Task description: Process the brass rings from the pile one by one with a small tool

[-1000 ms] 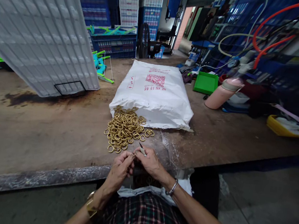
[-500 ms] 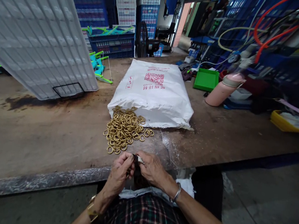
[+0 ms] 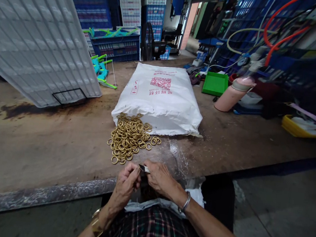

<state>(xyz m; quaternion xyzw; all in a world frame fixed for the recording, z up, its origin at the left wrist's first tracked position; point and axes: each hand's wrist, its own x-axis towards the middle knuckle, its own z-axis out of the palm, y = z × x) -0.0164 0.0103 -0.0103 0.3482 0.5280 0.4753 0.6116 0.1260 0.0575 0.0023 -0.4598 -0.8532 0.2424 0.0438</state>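
My left hand point(image 3: 127, 181) is closed in a pinch at the table's front edge; what it holds, if anything, is too small to make out. Close on its right, my right hand point(image 3: 160, 176) is wrapped round a small tool point(image 3: 144, 168) with a dark tip and a pale handle, the tip pointing at my left fingers. Just beyond my hands lies a pile of brass-coloured rings point(image 3: 128, 138), spilling from the open mouth of a white sack point(image 3: 160, 99) with red print. Below my hands, a pale cloth edge crosses my lap.
A large white ribbed panel point(image 3: 38, 36) leans at the left, near turquoise and green pieces point(image 3: 102, 70). To the right are a green tray point(image 3: 215, 84), a pink bottle point(image 3: 232, 96) and a yellow tray point(image 3: 302, 129). Behind stand a black fan point(image 3: 149, 45) and stacked crates point(image 3: 154, 15).
The view has shifted slightly. The dark tip of the tool shows more clearly between my hands, which have barely moved.
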